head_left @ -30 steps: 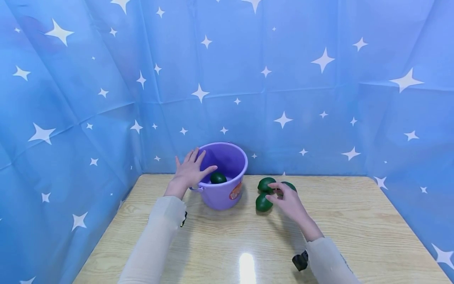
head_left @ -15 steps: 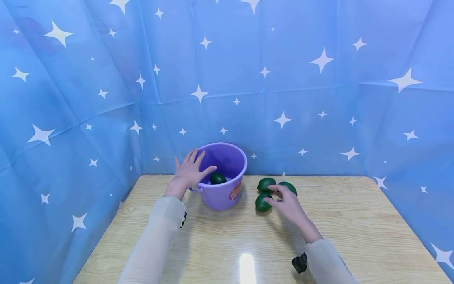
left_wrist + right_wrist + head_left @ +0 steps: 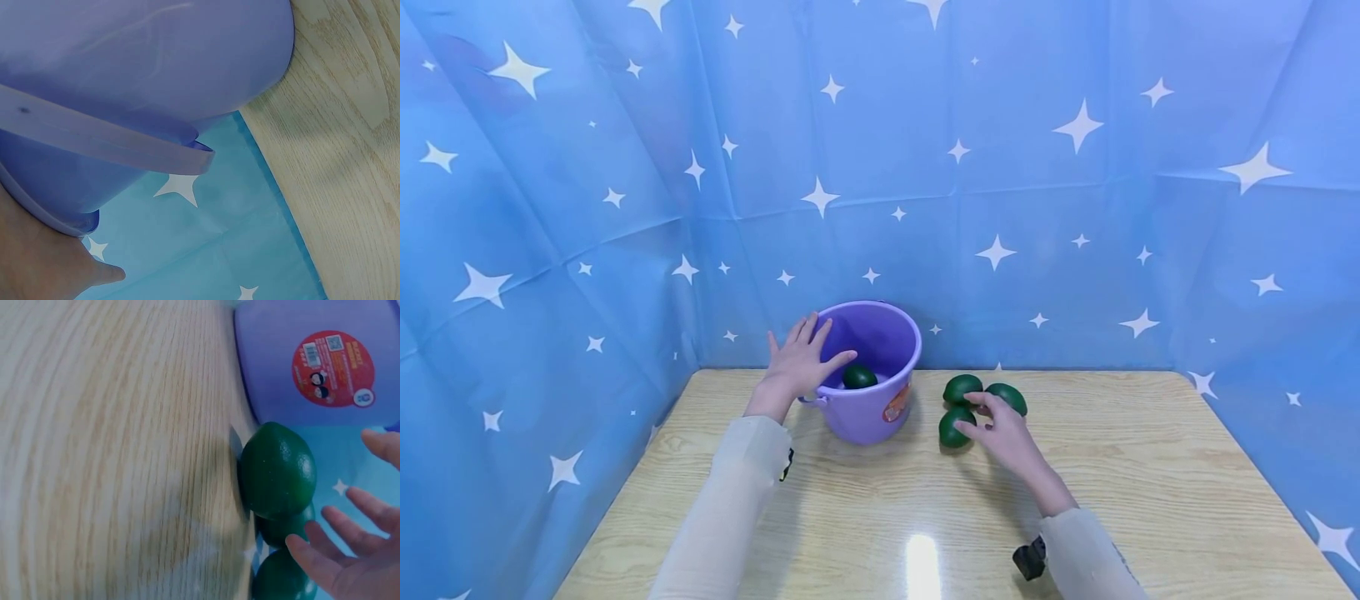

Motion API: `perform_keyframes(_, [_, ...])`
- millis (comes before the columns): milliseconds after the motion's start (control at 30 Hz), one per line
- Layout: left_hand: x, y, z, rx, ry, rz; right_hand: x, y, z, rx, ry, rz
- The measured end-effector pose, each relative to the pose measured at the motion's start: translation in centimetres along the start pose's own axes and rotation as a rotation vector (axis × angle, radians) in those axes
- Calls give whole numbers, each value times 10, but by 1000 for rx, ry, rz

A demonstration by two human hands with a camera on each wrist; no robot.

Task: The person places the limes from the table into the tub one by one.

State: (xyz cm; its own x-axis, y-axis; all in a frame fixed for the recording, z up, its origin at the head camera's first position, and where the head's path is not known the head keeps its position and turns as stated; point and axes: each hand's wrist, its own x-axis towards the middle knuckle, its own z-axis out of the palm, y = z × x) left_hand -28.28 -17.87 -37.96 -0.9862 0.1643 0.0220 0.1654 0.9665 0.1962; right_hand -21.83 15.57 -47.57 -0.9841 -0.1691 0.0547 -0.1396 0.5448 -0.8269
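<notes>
A purple bucket (image 3: 865, 417) stands on the table with one dark green lime (image 3: 859, 377) inside. My left hand (image 3: 796, 367) rests on the bucket's left rim, fingers straight and spread. Its little outstretched tip shows beside the rim in the left wrist view. To the right of the bucket three more limes lie close together: a near one (image 3: 957, 428), a back one (image 3: 962, 389) and a right one (image 3: 1007, 398). Over them hovers my right hand (image 3: 1006, 433), its fingers loosely bent and apart. In the right wrist view nothing lies between thumb and fingers; contact with a lime cannot be made out.
The wooden table (image 3: 880, 517) ends at a blue curtain (image 3: 1045, 208) with white stars, close behind the bucket. The bucket's handle (image 3: 112, 134) hangs on its side. A black wrist device (image 3: 1030, 558) sits at the right cuff.
My right hand has shifted slightly left and toward me, showing more of the right lime. My left hand, the bucket and the limes keep their places; the whole view drifts a little.
</notes>
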Motion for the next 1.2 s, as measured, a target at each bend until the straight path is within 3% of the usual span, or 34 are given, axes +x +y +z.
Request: perform_keyframes(1200, [-1,1,-1,-1,2,-1,-3,3,13,12,20,6])
